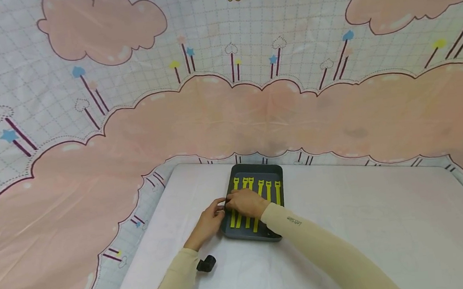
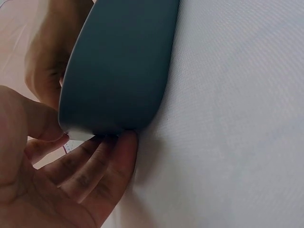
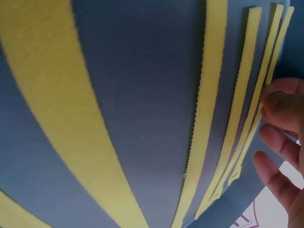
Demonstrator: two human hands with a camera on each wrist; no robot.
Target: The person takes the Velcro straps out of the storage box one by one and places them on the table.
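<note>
A dark grey rectangular tray (image 1: 259, 166) lies on the white table. Inside it, several yellow hook-and-loop straps (image 1: 278, 191) run lengthwise, side by side, their slotted heads at the far end. My right hand (image 1: 246, 202) reaches over the tray to its left side. There the thumb and forefinger pinch the outermost yellow strap (image 3: 283, 33), close by the wall. Against the tray's left outer wall (image 2: 118, 71) rest the extended fingers of my left hand (image 1: 209, 221), thumb at the rim. The right hand covers the middle of some straps in the head view.
The white tabletop (image 1: 384, 222) extends widely to the right of the tray. A patterned cloth (image 1: 296, 119) with pink clouds hangs behind the table. Beside my left cuff is a small black device (image 1: 206, 264).
</note>
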